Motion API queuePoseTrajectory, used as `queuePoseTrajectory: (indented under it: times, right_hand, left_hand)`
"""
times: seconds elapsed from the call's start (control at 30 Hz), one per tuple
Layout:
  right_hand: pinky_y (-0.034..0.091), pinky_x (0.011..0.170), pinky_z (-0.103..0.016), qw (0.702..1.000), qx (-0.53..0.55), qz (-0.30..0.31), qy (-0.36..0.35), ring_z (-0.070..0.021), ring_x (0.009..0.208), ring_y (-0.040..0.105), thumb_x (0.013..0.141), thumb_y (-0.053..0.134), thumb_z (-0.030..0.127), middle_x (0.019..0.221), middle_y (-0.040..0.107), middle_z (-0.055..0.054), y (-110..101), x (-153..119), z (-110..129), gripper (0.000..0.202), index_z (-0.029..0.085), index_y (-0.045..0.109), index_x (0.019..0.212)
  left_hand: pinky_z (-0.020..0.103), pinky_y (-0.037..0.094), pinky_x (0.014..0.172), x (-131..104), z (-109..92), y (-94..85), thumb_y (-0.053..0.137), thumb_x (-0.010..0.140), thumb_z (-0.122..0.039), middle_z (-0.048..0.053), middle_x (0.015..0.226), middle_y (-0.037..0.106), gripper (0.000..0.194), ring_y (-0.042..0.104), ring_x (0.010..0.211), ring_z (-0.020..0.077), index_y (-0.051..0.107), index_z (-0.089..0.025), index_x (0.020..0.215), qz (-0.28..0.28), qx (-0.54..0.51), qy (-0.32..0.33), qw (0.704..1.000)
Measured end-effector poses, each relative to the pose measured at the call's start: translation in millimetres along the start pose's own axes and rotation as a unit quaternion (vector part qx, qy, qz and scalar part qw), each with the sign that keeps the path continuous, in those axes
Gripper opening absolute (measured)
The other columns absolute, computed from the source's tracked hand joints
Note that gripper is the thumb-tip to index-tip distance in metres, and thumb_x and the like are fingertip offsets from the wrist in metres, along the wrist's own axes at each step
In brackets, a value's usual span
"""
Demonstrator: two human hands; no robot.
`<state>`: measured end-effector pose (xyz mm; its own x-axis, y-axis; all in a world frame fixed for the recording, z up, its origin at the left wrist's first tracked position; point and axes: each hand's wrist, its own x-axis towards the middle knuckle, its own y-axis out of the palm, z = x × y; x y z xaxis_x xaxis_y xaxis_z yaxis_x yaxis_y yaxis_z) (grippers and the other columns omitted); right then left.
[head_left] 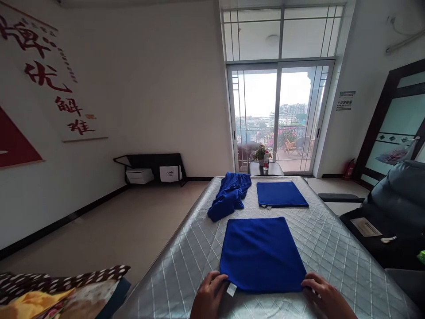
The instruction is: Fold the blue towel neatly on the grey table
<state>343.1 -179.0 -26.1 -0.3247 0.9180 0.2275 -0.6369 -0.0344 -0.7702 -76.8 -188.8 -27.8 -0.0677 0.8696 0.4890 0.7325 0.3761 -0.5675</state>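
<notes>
A square blue cloth [262,257] lies spread on the silver quilted table cover [186,266], with a few soft creases and a white tag [231,289] at its near left edge. My left hand [210,294] pinches its near left corner, thumb and fingers closed beside the tag. At the near right corner my right hand [323,294] grips the edge in the same way. Farther back lies a second flat blue cloth [282,194] with small white tags on its near edge. To its left is a crumpled blue cloth pile [230,197].
A dark armchair [398,208] with a paper [365,227] on it stands at the right. Patterned fabric [63,288] is heaped at the lower left. Beyond the far edge, a small table [275,168] holds a bottle [266,160] and a plant [260,153] before glass doors.
</notes>
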Motion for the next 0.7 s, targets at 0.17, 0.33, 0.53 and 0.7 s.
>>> queuePoseTrajectory:
  times: [0.17,0.33,0.53,0.7]
  right_hand:
    - [0.058,0.083,-0.034,0.999,0.038,-0.034,-0.005,-0.0227,0.093,0.071,0.099,0.04,0.046,0.108,0.072,-0.005,-3.9,0.6,13.0,0.035,0.032,0.071,0.106]
    - [0.059,0.081,-0.03,0.994,0.052,-0.082,-0.042,-0.0205,0.091,0.072,0.097,0.051,0.046,0.107,0.073,-0.004,-18.8,-0.4,25.2,0.027,0.031,0.07,0.108]
    - [0.062,0.078,-0.029,0.984,0.0,-0.147,-0.099,-0.0199,0.088,0.073,0.093,0.061,0.042,0.103,0.075,-0.001,-61.6,1.0,51.2,0.02,0.035,0.072,0.108]
    - [0.062,0.075,-0.032,0.977,-0.034,-0.169,-0.122,-0.0205,0.084,0.073,0.09,0.064,0.045,0.097,0.076,-0.001,-121.3,15.3,83.6,0.02,0.037,0.073,0.106]
  left_hand:
    - [0.036,0.061,0.08,3.7,-3.9,-9.7,0.043,0.093,-0.069,0.009,0.1,0.07,0.053,0.071,0.086,0.0233,0.079,-0.03,0.093,-0.035,0.046,0.017,0.998]
    - [0.037,0.06,0.089,9.1,-9.1,-24.1,0.038,0.096,-0.066,0.007,0.113,0.072,0.052,0.071,0.1,0.0249,0.077,-0.031,0.1,-0.033,0.031,0.002,0.999]
    - [0.031,0.059,0.085,31.0,-38.5,-66.0,0.044,0.095,-0.063,0.003,0.099,0.076,0.045,0.073,0.094,0.0226,0.075,-0.033,0.105,-0.016,0.018,0.027,0.999]
    - [0.027,0.058,0.075,74.4,-69.4,-109.7,0.049,0.096,-0.057,0.002,0.09,0.075,0.038,0.072,0.081,0.0189,0.075,-0.032,0.11,0.025,0.007,0.107,0.994]
